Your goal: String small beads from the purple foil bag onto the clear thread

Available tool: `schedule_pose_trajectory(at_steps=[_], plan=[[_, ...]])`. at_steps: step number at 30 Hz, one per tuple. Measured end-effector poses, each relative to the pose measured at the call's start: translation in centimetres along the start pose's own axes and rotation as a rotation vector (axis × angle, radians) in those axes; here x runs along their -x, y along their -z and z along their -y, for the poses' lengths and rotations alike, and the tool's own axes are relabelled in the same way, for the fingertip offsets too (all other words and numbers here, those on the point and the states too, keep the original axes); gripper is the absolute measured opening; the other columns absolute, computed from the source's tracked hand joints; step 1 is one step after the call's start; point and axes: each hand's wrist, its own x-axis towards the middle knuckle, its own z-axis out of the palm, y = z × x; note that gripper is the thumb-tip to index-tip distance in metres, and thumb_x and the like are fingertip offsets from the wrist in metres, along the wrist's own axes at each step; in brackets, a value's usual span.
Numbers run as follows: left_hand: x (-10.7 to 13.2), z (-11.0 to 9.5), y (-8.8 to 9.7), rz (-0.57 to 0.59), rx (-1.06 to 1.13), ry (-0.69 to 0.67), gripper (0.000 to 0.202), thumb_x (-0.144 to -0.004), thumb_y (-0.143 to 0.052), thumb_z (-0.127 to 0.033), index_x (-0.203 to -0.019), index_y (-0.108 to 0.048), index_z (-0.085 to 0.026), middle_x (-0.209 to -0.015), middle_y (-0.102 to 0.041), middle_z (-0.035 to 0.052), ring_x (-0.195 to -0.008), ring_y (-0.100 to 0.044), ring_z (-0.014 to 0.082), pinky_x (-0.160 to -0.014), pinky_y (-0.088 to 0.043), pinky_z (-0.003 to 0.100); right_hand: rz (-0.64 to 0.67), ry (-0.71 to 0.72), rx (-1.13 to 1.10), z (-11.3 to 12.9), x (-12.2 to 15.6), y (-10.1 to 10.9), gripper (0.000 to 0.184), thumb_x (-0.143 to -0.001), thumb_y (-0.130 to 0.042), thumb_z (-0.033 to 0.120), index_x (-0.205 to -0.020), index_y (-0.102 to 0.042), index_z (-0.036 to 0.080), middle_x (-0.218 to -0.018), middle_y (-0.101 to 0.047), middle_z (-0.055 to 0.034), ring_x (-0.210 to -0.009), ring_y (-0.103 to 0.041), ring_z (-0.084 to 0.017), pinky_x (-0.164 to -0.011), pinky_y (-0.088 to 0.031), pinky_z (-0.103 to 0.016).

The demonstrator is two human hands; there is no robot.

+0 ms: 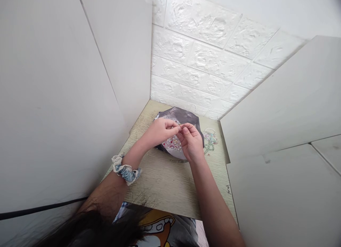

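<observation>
Meeting above the bag [190,115], the left hand [163,131] and right hand [193,144] have their fingertips drawn together, each in a pinch; whatever lies between them is too small to make out, so its direction and long axis cannot be told. A line of tiny dark marks [179,161] runs along the near edge of the bag, too small to read. The print [157,225] on the cloth at the near edge shows a cartoon figure with large white teeth.

The bag lies on the table [165,179] with its mouth up, dark grey outside and silvery inside. Pink, white and red beads [173,143] sit in it, below the fingers and partly covered by both hands. Just right of the bag lies a beaded strand [211,137], looped at its far end, its green part running toward the person.

A blue and white scrunchie [127,171] circles the left wrist. Pale panels rise close on the left [106,62] and right [279,105], with a white brick-pattern wall [197,55] behind. Dark hair [96,229] hangs across the lower left, hiding part of the left forearm.
</observation>
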Motion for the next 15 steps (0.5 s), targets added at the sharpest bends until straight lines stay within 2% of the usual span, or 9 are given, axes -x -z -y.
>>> schedule_pose_trajectory(at_steps=[6,15], plan=[[-0.04,-0.06,-0.04,-0.025,-0.015,-0.008,0.028,-0.071,-0.046,-0.036,-0.063,-0.062,-0.015,-0.046,-0.036,-0.0033,-0.047,-0.028,0.0072,-0.042,-0.020,0.021,-0.006,0.001,-0.011,-0.12,0.05,-0.05,0.014,-0.067,-0.061,0.027,-0.075,-0.054,0.018,-0.072,-0.057,0.0022,-0.071,-0.056,-0.007,-0.074,-0.050,-0.024],[-0.07,0.23,-0.14,-0.014,-0.029,-0.032,0.033,-0.072,-0.045,-0.041,-0.066,-0.063,-0.015,-0.050,-0.041,-0.0019,-0.049,-0.031,0.0079,-0.044,-0.023,0.021,-0.029,-0.023,-0.075,-0.34,0.07,-0.12,0.013,-0.067,-0.062,0.027,-0.074,-0.056,0.018,-0.071,-0.057,0.0022,-0.071,-0.056,-0.007,-0.071,-0.050,-0.022]])
